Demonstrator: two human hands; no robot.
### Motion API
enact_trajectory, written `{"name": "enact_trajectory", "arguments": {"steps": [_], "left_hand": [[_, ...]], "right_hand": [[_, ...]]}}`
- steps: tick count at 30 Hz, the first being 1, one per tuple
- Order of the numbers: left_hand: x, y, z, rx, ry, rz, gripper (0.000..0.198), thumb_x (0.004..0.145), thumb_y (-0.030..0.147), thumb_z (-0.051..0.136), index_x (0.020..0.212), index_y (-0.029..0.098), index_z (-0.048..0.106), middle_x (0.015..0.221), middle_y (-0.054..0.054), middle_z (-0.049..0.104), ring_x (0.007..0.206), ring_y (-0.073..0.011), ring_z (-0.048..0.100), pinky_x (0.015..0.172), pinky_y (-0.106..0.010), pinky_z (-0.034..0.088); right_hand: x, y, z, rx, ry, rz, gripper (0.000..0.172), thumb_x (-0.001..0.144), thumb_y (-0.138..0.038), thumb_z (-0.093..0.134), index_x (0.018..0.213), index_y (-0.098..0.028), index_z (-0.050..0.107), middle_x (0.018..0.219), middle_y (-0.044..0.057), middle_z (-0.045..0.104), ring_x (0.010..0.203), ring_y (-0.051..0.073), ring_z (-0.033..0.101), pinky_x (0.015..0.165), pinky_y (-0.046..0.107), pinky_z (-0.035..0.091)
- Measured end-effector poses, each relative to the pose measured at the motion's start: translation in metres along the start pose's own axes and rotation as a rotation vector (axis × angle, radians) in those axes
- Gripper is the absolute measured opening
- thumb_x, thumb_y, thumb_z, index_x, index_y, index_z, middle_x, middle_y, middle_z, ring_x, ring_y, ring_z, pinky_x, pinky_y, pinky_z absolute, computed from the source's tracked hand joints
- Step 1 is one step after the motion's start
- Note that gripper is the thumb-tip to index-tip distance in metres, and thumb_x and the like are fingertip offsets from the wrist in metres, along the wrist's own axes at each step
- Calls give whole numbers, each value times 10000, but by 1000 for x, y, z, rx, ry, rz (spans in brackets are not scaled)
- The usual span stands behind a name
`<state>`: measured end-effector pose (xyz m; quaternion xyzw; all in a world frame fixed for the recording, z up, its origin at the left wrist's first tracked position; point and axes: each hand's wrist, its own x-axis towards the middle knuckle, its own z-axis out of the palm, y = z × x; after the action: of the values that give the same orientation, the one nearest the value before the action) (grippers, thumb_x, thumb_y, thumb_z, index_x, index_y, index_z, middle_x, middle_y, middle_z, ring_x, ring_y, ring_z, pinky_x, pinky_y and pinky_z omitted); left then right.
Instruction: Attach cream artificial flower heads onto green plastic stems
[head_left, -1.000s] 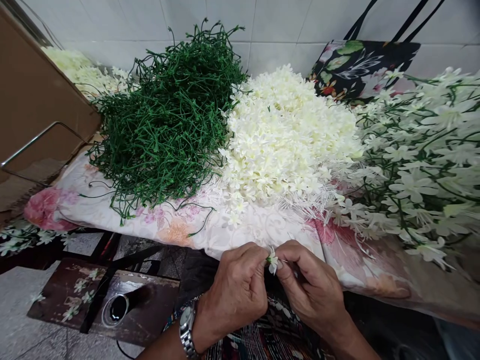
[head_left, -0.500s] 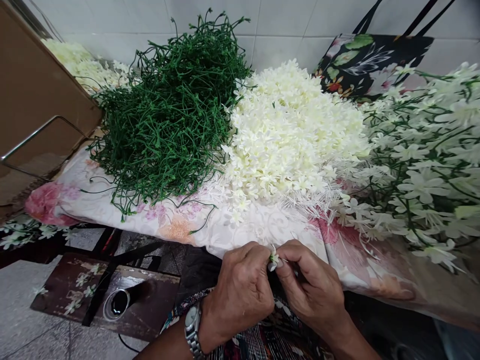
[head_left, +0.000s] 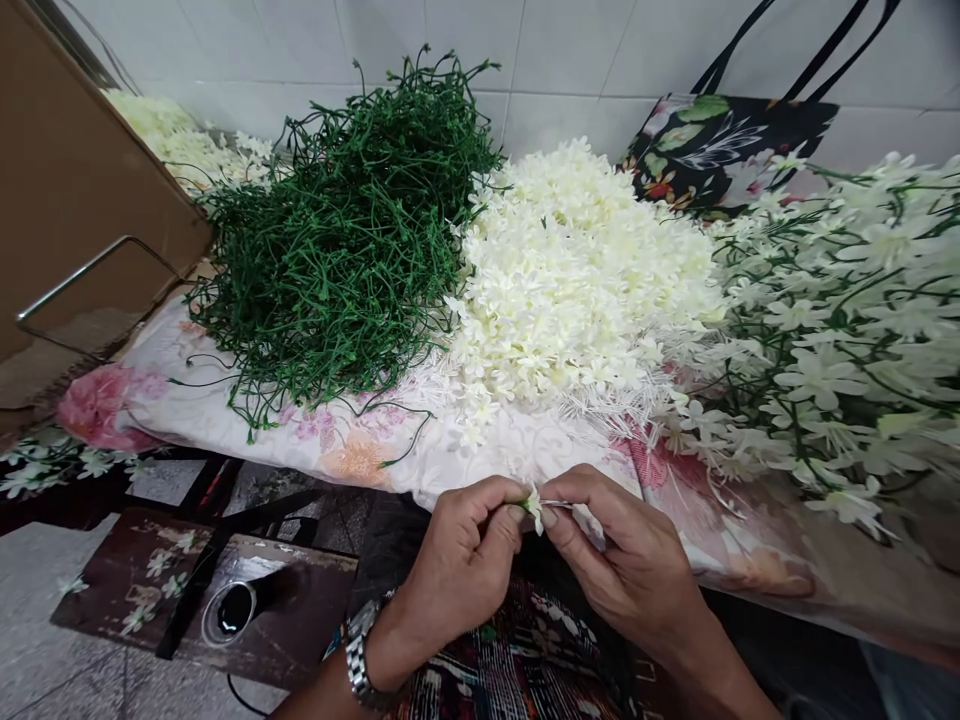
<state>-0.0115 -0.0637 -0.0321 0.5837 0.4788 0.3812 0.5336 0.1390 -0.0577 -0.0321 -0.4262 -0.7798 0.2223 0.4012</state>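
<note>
Over the table's front edge, a small white artificial flower (head_left: 534, 510) with a green base sits between my two hands. My left hand (head_left: 471, 555) pinches its green end between thumb and forefinger. From the right, my right hand (head_left: 619, 550) closes thumb and forefinger on a thin white strand at the flower's petal side. Something white shows behind my right fingers, too hidden to name. Beyond my hands lie a heap of green plastic stems (head_left: 352, 240) on the left and a heap of loose white blossoms (head_left: 577, 290).
Finished-looking flower sprays (head_left: 832, 370) fill the right side. White strands (head_left: 622, 395) lie before the blossoms on the floral cloth (head_left: 277, 450). A cardboard box (head_left: 90, 200) stands left, a black floral bag (head_left: 720, 150) behind. Lower left, a cup (head_left: 229, 612) rests on a brown board (head_left: 300, 600).
My left hand has turned, so its thumb now shows against the flower. My fingers have drawn slightly apart, and more of the white strand is visible. The view has tilted up slightly.
</note>
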Motion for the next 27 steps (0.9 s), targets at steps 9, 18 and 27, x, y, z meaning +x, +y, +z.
{"name": "enact_trajectory", "arguments": {"steps": [9,18,27], "left_hand": [[0,-4,-3,-422,0,-190,139,750,269,569,699,166,490,517,45,491,414,-44,308,397,-158,227],[-2,0,-4,-360,29,-216,92,735,212,543,673,145,550,530,47,492,415,-41,339,404,-165,270],[-5,-5,-4,-106,58,-66,108,749,120,474,696,146,564,594,33,508,566,-84,447,559,-191,378]], "right_hand": [[1,-7,-2,-77,-18,-92,101,859,-93,466,861,-168,534,699,22,573,617,107,544,563,217,459],[0,-3,-1,-196,-2,-255,122,837,-28,484,842,-141,528,674,33,565,649,129,536,592,240,443],[1,1,0,-86,-48,-172,122,853,-51,455,822,-160,499,657,-6,518,587,78,487,547,179,418]]}}
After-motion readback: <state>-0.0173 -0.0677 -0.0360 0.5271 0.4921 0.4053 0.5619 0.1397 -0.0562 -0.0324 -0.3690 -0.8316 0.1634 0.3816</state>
